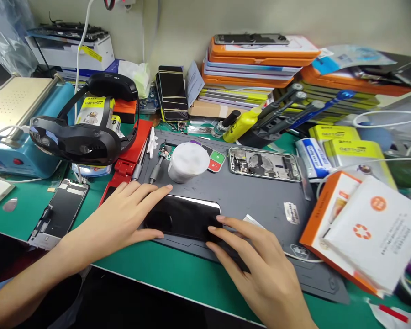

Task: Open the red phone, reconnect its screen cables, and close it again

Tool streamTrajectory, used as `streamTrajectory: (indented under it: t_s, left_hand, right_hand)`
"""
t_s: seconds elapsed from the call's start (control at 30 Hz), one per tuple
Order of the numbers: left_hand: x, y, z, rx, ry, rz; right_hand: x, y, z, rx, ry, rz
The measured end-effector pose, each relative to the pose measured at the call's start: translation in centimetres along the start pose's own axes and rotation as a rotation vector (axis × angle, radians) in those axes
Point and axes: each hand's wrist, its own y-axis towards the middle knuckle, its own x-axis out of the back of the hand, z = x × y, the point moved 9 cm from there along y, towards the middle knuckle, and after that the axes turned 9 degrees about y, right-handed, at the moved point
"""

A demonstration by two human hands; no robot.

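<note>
A black phone with a glossy screen (185,218) lies flat on the grey work mat (260,196). My left hand (126,214) rests at its left end, the index finger along the top edge and the thumb at the bottom edge. At the right end, fingertips of my right hand (253,256) touch the phone, with fingers spread and slightly bent. Just above the phone stands a round white container (188,162). An opened phone body with exposed parts (264,164) lies farther up the mat.
A headset (78,141) and a blue machine (37,151) sit at the left, near a loose screen (63,208). Behind the mat are screwdrivers (294,109) and stacked orange boxes (260,55). A white box (373,228) lies at the right.
</note>
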Motion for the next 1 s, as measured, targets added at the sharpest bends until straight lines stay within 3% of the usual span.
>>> streamTrajectory:
  t_s: [0.33,0.5,0.6,0.73,0.9,1.0]
  left_hand:
    - [-0.5,-0.5,0.1,0.033,-0.029,0.015]
    - [0.5,-1.1,-0.1,0.036,0.029,-0.025]
    - [2.2,-2.5,-0.7,0.067,0.039,-0.155]
    - [3.6,-5.7,-2.1,0.052,-0.236,-0.464]
    - [1.6,-7.1,-3.0,0.010,-0.148,-0.538]
    - [1.0,-6.7,-2.6,0.025,-0.163,-0.518]
  right_hand:
    - [0.0,-0.8,-0.4,-0.032,0.061,-0.034]
    - [-0.1,-1.0,-0.6,-0.047,0.072,-0.061]
    - [0.5,-1.2,-0.9,-0.078,0.089,-0.114]
    - [1.6,-1.8,-1.3,-0.143,0.141,-0.213]
    - [2.8,-3.3,-2.1,-0.302,0.148,-0.396]
    - [2.7,-3.3,-2.5,-0.400,0.088,-0.392]
